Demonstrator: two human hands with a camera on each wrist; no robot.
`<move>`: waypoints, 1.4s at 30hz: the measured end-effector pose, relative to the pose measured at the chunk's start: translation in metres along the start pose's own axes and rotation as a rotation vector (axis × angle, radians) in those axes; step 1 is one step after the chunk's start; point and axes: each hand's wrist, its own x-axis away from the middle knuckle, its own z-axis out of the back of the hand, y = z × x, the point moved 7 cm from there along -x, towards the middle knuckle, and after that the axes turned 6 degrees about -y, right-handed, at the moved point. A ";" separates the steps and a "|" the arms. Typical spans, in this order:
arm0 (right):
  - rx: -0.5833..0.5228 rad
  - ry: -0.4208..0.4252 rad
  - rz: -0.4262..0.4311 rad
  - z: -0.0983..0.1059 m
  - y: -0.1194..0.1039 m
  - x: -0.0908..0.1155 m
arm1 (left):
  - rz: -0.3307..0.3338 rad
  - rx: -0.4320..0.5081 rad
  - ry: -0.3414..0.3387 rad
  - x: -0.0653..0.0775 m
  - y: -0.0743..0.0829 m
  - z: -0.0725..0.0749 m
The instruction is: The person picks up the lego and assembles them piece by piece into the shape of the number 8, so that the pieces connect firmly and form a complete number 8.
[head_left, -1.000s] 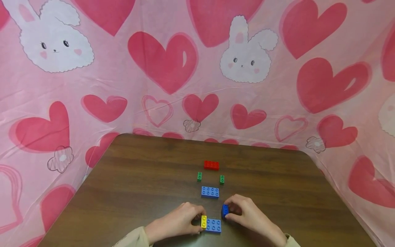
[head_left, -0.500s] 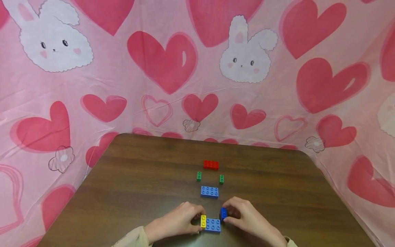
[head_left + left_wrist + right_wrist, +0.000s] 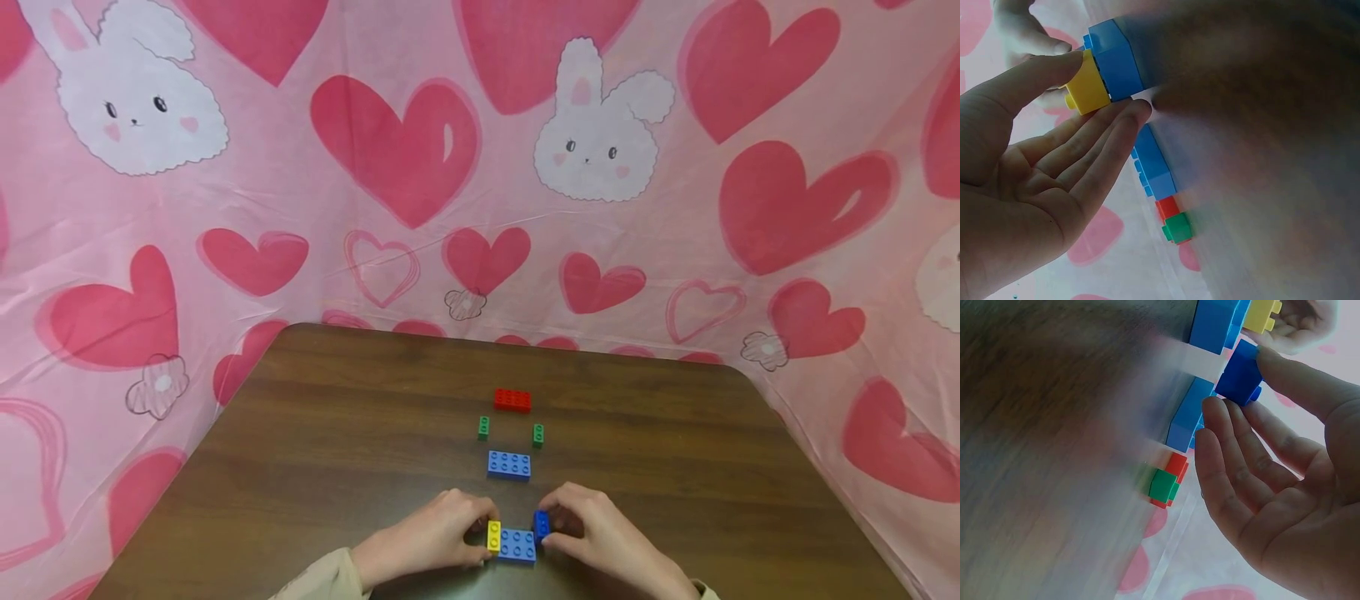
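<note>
My left hand (image 3: 435,535) pinches a small yellow two-stud toy brick (image 3: 493,537) between thumb and fingers. That brick sits on the left end of a light blue brick (image 3: 517,546), which lies on the table; both show stacked in the left wrist view, the yellow brick (image 3: 1089,85) against the light blue one (image 3: 1117,62). A small dark blue brick (image 3: 542,527) is pinched in my right hand (image 3: 600,529), close to the light blue brick's right end. In the right wrist view a gap shows between this dark blue brick (image 3: 1239,372) and the light blue brick (image 3: 1211,326).
Beyond my hands a second light blue brick (image 3: 509,466) lies on the brown table (image 3: 360,417). Farther back are two small green bricks, one left (image 3: 483,428) and one right (image 3: 537,436), then a red brick (image 3: 512,400). A pink heart-patterned cloth (image 3: 495,183) hangs behind.
My right hand has brought the dark blue brick slightly left and nearer me, closer to the light blue brick's right end. The left hand has stayed on the yellow brick.
</note>
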 end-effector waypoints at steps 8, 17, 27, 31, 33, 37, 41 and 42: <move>0.011 0.001 0.002 -0.001 -0.002 0.001 | -0.013 -0.026 0.021 0.000 0.001 0.001; 0.009 0.000 0.036 -0.004 -0.007 0.003 | -0.016 -0.027 0.020 0.000 0.001 0.000; -0.029 -0.023 0.047 -0.007 -0.011 0.003 | -0.012 -0.029 0.021 0.001 0.001 0.000; -0.038 -0.035 0.052 -0.009 -0.012 0.004 | -0.020 -0.033 0.030 0.002 0.001 0.000; -0.043 -0.042 0.048 -0.010 -0.013 0.003 | -0.025 -0.034 0.033 0.002 0.002 0.000; -0.055 -0.054 0.034 -0.011 -0.013 0.003 | -0.027 -0.033 0.033 0.002 0.002 0.000; -0.072 -0.066 0.015 -0.012 -0.011 0.002 | -0.016 -0.028 0.022 0.002 0.001 0.000; -0.072 -0.067 0.015 -0.012 -0.011 0.001 | -0.014 -0.027 0.020 0.001 0.001 0.000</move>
